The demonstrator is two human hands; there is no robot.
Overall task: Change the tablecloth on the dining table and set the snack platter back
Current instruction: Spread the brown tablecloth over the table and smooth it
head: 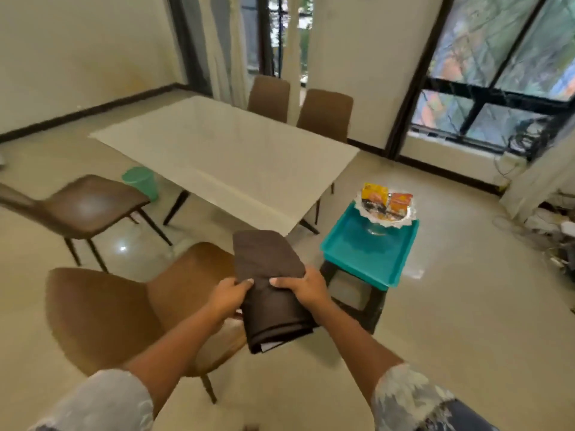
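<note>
one folded dark brown tablecloth [270,287], held in the air by two hands in front of the person, above the floor between the nearest chair [102,318] and a dark stool [357,301], short of the one glossy white dining surface [230,157]. the cloth's long axis runs away from the person toward that surface, leaning slightly left at the far end; the near end shows the stacked folded layers, and the far end is rounded and lies flat. left hand [228,295] grips the cloth's left edge at mid-length, and right hand [306,286] grips the right edge opposite; fingers [245,284] of both are clamped on the fabric, thumbs on top, the rest curled beneath. both forearms reach forward and converge, with patterned grey sleeves at the lower corners. four brown chairs in all: the nearest, one at left [87,206] turned away from the surface, and two at the far side [270,96] [326,115]. one snack platter [385,213] with a scalloped rim, bearing two orange-yellow packets [375,194], stands at the far end of one teal tray [367,253] that rests on the stool, just right of the surface's near corner. one green bin [140,181] stands on the floor by the surface's left side.
</note>
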